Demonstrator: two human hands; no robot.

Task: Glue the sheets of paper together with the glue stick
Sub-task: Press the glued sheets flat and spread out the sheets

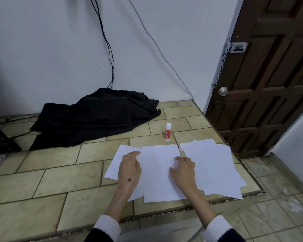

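Between my two hands lies the top sheet [158, 172] of white paper, flat on the tiled floor [42, 180]. My left hand [129, 169] rests palm down along that sheet's left edge, fingers straight and lightly spread, gripping nothing; its fingertips overlap onto a second sheet [117, 163] that pokes out at an angle from under the top one, further to the left. My right hand [183, 169] presses on the right edge of the same top sheet, fingers slightly bent at the knuckles but flat to the paper, thumb stretched inward; it holds nothing either. Just to the right of my right hand sits a loose pile of more sheets [215, 165], fanned and overlapping, touching or slipping under the middle sheet. Beyond my right fingertips, at the far corner where the top sheet meets that pile, I see the white cap [182, 147] of the glue lying on the paper. Further ahead, well clear of both hands, the glue stick [167, 132] stands upright on the tiles, red label on a white body. Ahead of my left hand, a black cloth [94, 117] is heaped against the wall [51, 49], with dark cables [110, 55] running down to it. Off to my far right stands a brown wooden door [269, 84].
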